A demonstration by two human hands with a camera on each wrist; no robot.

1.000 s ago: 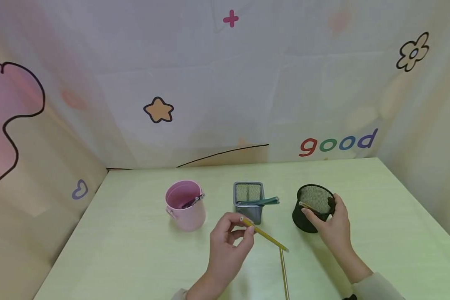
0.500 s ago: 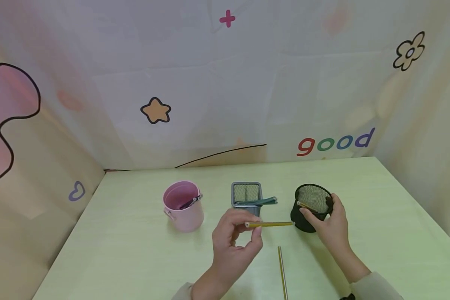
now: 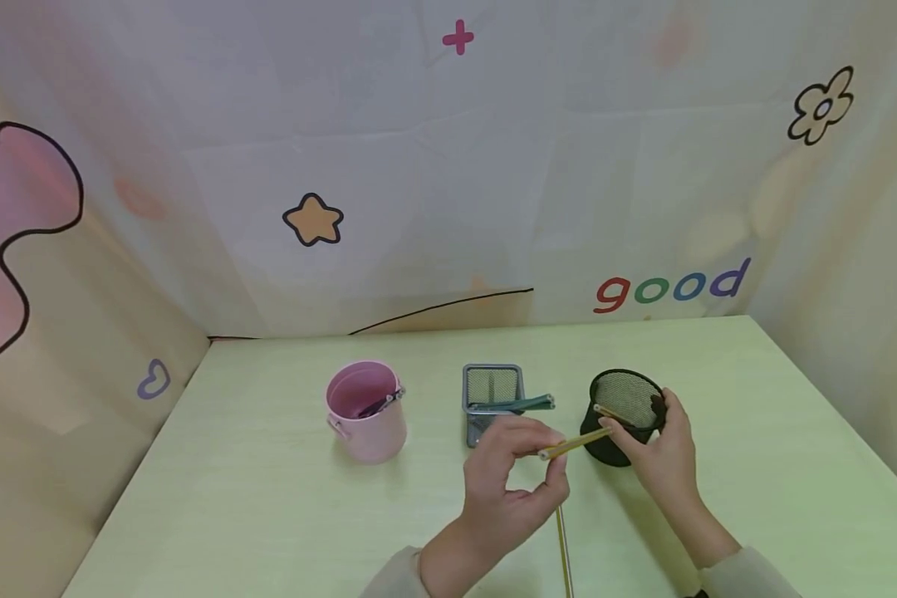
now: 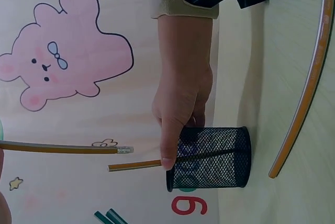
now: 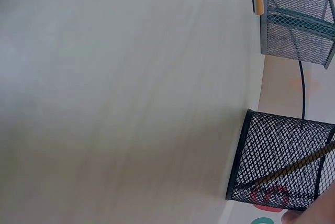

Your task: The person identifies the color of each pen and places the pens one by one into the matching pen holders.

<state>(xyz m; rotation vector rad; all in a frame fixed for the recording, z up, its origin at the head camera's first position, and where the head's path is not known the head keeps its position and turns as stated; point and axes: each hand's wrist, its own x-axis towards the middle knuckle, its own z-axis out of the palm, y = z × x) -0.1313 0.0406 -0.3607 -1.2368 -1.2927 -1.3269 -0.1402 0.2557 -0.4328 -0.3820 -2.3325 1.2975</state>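
My left hand (image 3: 487,488) pinches a yellow pencil (image 3: 581,442) between thumb and fingers. That pencil points right, and its far end overlaps my right thumb and the side of a black mesh pencil cup (image 3: 604,449). My right hand (image 3: 671,453) grips this cup by its right rim, thumb at the front. Inside the cup leans another yellow pencil (image 4: 135,166), its upper end poking out past the rim in the left wrist view. In that view the held pencil (image 4: 68,148) hangs apart from the cup's mouth. A third yellow pencil (image 3: 565,552) lies on the table below my left hand.
A pink bucket (image 3: 379,436) with dark pencils (image 3: 379,404) stands at the left. Between it and the black cup is a grey mesh holder (image 3: 477,427) with green pencils (image 3: 526,404) leaning out rightward. A printed curtain (image 3: 419,166) backs the pale table (image 3: 232,498).
My left hand has moved right toward the black cup. Its pencil has swung from sloping down rightward, through level, to rising slightly rightward. My right hand keeps its hold on the cup.
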